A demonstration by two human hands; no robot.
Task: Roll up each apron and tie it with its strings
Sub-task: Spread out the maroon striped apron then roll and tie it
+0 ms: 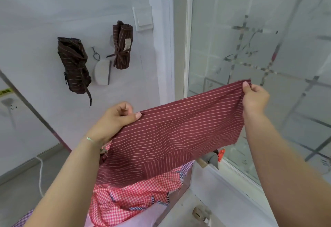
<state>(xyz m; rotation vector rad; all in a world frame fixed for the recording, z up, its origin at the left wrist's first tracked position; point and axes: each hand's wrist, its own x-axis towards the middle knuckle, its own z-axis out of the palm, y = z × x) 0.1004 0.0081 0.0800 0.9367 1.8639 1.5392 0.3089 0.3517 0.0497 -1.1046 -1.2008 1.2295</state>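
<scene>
We hold a dark red cotton apron with thin white stripes stretched out in the air between both hands, its top edge running up from lower left to upper right. Our left hand pinches the left corner of that edge, thumb on the front of the cloth and fingers curled behind it; a thin silver bracelet sits at the wrist. Our right hand pinches the right corner the same way, thumb tip up on the hem, the other fingers closed behind.

Directly below the red apron lies a heap of red-and-white gingham cloth with dark striped trim — the apron's lower edge hangs just over it.

Above and left of the red apron, on the white wall, hang two rolled brown pinstriped aprons: the larger roll farther left, its string dangling down, and the smaller roll nearer, bound round the middle with a knotted string. Between those two rolls sits a white oval wall hook plate, and a white light switch is above the smaller roll. Behind the apron's right corner stands a frosted glass door.
</scene>
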